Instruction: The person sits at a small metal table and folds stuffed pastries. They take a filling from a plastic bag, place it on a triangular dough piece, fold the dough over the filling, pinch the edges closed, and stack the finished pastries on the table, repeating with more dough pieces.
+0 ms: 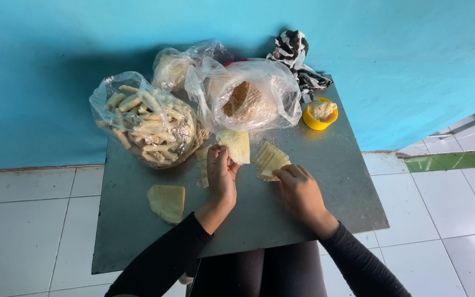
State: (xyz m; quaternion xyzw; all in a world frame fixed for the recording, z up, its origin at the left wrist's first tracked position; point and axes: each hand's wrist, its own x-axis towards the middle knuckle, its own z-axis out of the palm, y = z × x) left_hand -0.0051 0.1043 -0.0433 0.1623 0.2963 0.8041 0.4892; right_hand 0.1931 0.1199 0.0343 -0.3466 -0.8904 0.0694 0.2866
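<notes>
My left hand [221,176] pinches a pale square bread slice [235,145] by its lower edge, holding it just above the grey metal board [325,181]. My right hand [299,190] rests on the board with its fingertips on a fanned stack of thin bread slices [269,159]. A thicker pale piece of flattened bread [167,202] lies on the board to the left of my left wrist. Small bread scraps [203,175] lie beside my left hand.
At the back of the board stand a clear bag of rolled sticks [147,124], a bag with bread slices [248,99] and another bag [174,69] behind. A yellow cup of filling [320,113] and a black-and-white bag [295,55] sit at the back right. White floor tiles surround the board.
</notes>
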